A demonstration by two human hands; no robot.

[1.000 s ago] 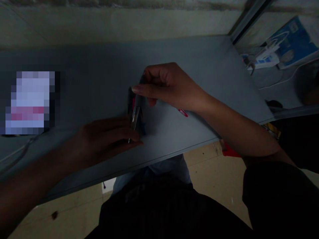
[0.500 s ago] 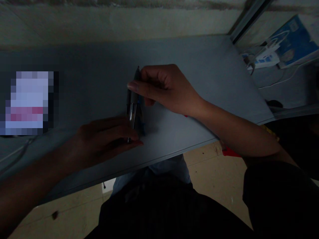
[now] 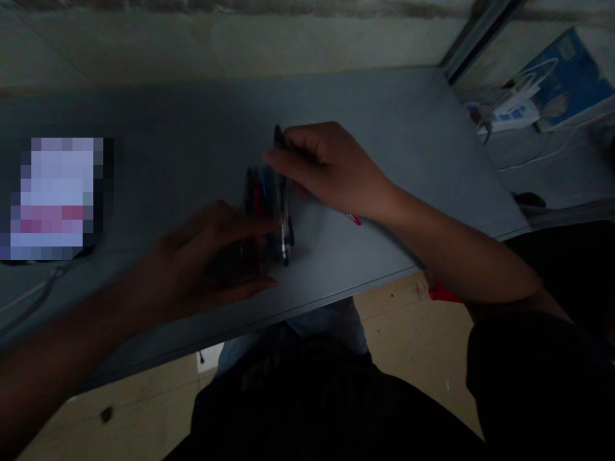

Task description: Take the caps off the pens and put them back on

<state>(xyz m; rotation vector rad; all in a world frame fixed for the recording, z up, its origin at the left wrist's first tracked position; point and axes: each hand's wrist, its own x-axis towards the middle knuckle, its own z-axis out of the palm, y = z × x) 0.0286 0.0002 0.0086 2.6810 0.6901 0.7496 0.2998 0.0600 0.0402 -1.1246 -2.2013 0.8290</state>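
Observation:
My right hand (image 3: 331,163) is closed, pinching a dark-gripped pen (image 3: 284,224) near its upper end. The pen stands steeply over the desk, its barrel slightly blurred. Just left of it are a red pen (image 3: 258,198) and a dark pen (image 3: 248,186), with a bit of blue beside them. My left hand (image 3: 206,250) has its thumb and fingers spread around the lower part of these pens, and its forefinger reaches to the held pen. Whether the left fingers press on anything is unclear. Another red pen (image 3: 353,219) shows partly from beneath my right wrist.
A lit, pixelated screen (image 3: 57,192) lies at the left of the grey desk (image 3: 384,109), with a cable (image 3: 33,294) below it. Beyond the right edge are a blue box (image 3: 571,77) and white cables. A wall runs along the back.
My right hand has shifted the held pen slightly right, away from the other pens. My left hand has raised its forefinger and opened wider; the red pen now shows between the hands.

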